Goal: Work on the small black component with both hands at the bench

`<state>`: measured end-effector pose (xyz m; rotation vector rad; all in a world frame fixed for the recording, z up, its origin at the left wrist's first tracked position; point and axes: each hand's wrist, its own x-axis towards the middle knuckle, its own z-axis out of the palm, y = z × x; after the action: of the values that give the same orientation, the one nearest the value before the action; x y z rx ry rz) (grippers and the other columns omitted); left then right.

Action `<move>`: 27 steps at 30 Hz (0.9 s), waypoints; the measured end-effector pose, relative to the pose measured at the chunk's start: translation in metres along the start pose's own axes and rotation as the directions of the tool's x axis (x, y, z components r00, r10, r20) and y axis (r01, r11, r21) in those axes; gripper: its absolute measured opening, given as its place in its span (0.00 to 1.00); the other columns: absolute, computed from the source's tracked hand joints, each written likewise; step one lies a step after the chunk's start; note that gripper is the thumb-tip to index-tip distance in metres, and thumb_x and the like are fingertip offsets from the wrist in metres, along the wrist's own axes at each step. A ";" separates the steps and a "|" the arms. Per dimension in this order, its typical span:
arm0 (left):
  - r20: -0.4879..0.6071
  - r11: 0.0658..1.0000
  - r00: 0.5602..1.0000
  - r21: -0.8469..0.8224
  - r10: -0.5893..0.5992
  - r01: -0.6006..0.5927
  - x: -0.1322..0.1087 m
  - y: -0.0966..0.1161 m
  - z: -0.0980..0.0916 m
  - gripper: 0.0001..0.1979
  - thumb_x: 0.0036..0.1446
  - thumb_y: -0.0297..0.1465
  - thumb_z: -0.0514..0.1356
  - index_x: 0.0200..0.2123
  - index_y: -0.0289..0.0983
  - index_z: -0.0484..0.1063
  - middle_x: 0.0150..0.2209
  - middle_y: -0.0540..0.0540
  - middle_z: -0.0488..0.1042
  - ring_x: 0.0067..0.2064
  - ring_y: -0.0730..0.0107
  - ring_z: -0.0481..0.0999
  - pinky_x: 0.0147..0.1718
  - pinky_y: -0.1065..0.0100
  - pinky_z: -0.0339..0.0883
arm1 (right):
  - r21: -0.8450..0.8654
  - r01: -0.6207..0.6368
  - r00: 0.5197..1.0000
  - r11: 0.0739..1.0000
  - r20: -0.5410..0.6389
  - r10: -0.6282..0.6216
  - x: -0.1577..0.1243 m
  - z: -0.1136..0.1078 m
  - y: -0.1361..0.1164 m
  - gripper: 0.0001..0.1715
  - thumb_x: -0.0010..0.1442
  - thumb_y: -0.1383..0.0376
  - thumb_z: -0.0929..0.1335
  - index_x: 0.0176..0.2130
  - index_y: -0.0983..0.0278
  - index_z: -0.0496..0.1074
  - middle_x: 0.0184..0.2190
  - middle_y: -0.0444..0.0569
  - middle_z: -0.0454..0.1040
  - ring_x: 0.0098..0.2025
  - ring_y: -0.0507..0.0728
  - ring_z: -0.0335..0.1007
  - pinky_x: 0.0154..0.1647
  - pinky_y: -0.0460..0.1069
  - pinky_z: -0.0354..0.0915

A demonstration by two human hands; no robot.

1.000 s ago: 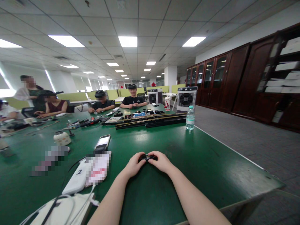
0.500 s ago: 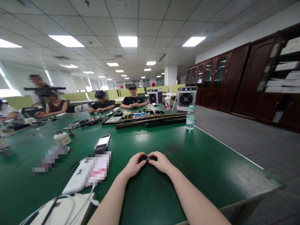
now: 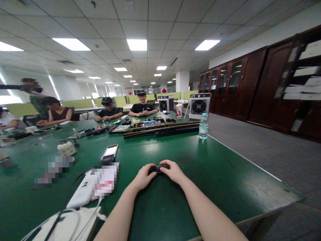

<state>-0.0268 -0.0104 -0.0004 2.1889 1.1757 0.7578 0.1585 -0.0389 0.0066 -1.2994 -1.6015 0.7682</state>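
Note:
A small black object (image 3: 157, 169) lies low over the green table (image 3: 160, 207), between my two hands. My left hand (image 3: 144, 175) grips its left end, with the thumb in front and the fingers behind. On the other side, my right hand (image 3: 173, 171) pinches the right end between thumb and fingertips. The fingers cover both ends, and the object's details are too small to make out.
Left of my arms lie a phone (image 3: 110, 152), a white power bank (image 3: 81, 190) with cables and a white jar (image 3: 66, 148). Black rails (image 3: 180, 129) and a water bottle (image 3: 203, 126) stand farther back. Several people sit beyond.
My right hand's fingers have shifted slightly on the black object and its fingertips have lifted a little. At the far left, the standing person has moved left with a long dark item.

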 end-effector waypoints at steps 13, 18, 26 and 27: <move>-0.007 1.000 1.000 0.004 -0.015 0.015 -0.001 0.003 -0.001 0.19 0.51 0.30 0.58 0.49 0.37 0.67 0.48 0.42 0.72 0.49 0.61 0.70 0.51 0.62 0.61 | 0.222 -0.084 0.986 0.972 -0.124 0.113 0.007 0.002 0.008 0.13 0.48 0.64 0.68 0.37 0.65 0.70 0.34 0.50 0.76 0.38 0.55 0.73 0.44 0.52 0.67; -0.009 1.000 1.000 0.005 -0.007 0.007 0.000 0.002 -0.001 0.19 0.51 0.30 0.58 0.48 0.37 0.67 0.48 0.42 0.72 0.49 0.61 0.70 0.51 0.62 0.61 | 0.297 -0.113 0.975 0.948 -0.150 0.163 0.007 0.000 0.004 0.13 0.48 0.62 0.69 0.36 0.65 0.69 0.34 0.51 0.76 0.39 0.56 0.73 0.44 0.52 0.67; -0.013 1.000 1.000 0.003 -0.011 0.011 -0.001 0.005 -0.001 0.19 0.51 0.30 0.58 0.48 0.37 0.68 0.47 0.42 0.72 0.49 0.61 0.70 0.51 0.63 0.61 | 0.371 -0.139 0.961 0.918 -0.172 0.216 0.007 -0.003 0.003 0.16 0.47 0.59 0.69 0.36 0.65 0.69 0.35 0.51 0.76 0.41 0.57 0.73 0.46 0.53 0.65; -0.014 1.000 1.000 0.004 -0.012 0.012 -0.001 0.005 -0.002 0.19 0.51 0.30 0.58 0.48 0.37 0.68 0.47 0.42 0.72 0.49 0.61 0.70 0.51 0.63 0.61 | 0.379 -0.143 0.959 0.914 -0.176 0.223 0.008 -0.003 0.003 0.16 0.47 0.59 0.69 0.36 0.65 0.69 0.36 0.52 0.76 0.41 0.58 0.73 0.46 0.53 0.65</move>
<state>-0.0259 -0.0138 0.0040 2.1811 1.1975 0.7671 0.1619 -0.0309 0.0070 -1.2237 -1.1100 0.9533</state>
